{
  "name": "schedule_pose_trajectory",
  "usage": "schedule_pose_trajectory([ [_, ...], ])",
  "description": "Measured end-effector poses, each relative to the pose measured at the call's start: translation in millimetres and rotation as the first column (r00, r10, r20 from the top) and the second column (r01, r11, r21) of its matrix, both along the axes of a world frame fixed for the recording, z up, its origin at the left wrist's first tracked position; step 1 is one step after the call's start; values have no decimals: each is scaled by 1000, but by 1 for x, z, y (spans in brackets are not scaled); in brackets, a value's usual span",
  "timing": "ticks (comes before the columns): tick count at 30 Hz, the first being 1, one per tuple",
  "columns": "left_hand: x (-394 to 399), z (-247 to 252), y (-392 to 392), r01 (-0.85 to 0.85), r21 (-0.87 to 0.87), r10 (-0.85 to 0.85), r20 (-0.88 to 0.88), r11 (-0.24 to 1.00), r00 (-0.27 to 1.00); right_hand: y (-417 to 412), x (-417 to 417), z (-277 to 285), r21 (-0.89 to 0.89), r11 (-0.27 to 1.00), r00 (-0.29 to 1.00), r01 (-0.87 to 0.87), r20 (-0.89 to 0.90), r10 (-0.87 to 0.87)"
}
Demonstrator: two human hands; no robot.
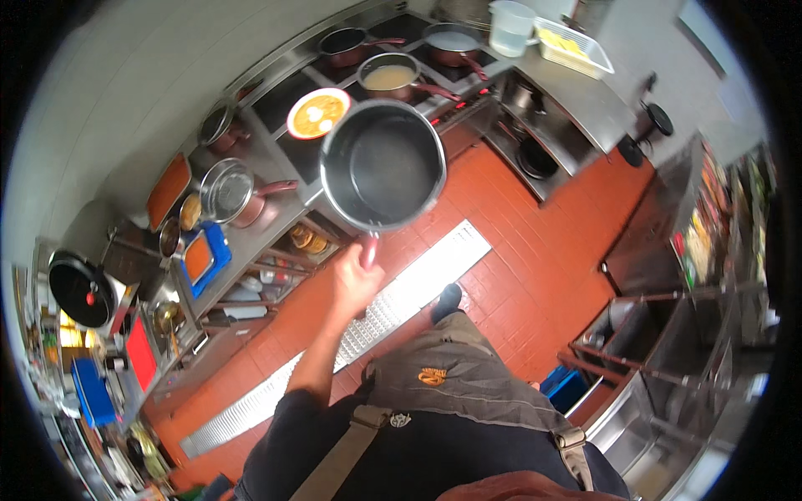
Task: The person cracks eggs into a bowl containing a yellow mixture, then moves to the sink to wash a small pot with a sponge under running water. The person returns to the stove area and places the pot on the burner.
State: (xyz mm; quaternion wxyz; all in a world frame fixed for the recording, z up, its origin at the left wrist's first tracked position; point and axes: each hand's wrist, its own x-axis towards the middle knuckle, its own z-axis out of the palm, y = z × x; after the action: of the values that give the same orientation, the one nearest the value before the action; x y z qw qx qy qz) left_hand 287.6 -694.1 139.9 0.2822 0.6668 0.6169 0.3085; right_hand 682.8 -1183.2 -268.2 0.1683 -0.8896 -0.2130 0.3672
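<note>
My left hand [357, 275] grips the reddish handle of a large saucepan [388, 166]. The pan is held out in front of me above the floor and the cooktop's front edge, its open top facing up. Its dark interior shows no food. Just beyond its rim, a white red-rimmed bowl [318, 113] of orange food with white pieces sits on the cooktop. A saucepan with cloudy liquid [390, 80] stands behind, partly hidden by the held pan. My right hand is out of view.
More pans stand on the cooktop, including a dark saucepan [343, 45] and a frying pan [452, 42]. A wire sieve [229, 188] rests over a pot on the left counter. A plastic jug [510, 31] and white basket [573, 50] are at the back. A metal grate [401, 294] crosses the tiled floor.
</note>
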Motion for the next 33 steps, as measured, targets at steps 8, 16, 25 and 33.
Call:
schedule_pose_trajectory([
  [8, -56, 84, 212, -192, 79, 197, -56, 978, 979, 215, 119, -37, 247, 947, 941, 208, -313, -125],
  [16, -159, 52, 474, -301, -18, 290, -213, 954, 933, 474, 100, 123, 247, 904, 913, 350, -308, -269],
  [25, -220, -104, 690, -247, -106, 200, -332, 963, 922, 418, 28, 105, 54, 918, 835, 393, -439, -332],
  [33, -281, -237, 755, -313, -54, 262, -425, 948, 866, 567, -18, 137, -43, 991, 938, 127, -320, -134],
])
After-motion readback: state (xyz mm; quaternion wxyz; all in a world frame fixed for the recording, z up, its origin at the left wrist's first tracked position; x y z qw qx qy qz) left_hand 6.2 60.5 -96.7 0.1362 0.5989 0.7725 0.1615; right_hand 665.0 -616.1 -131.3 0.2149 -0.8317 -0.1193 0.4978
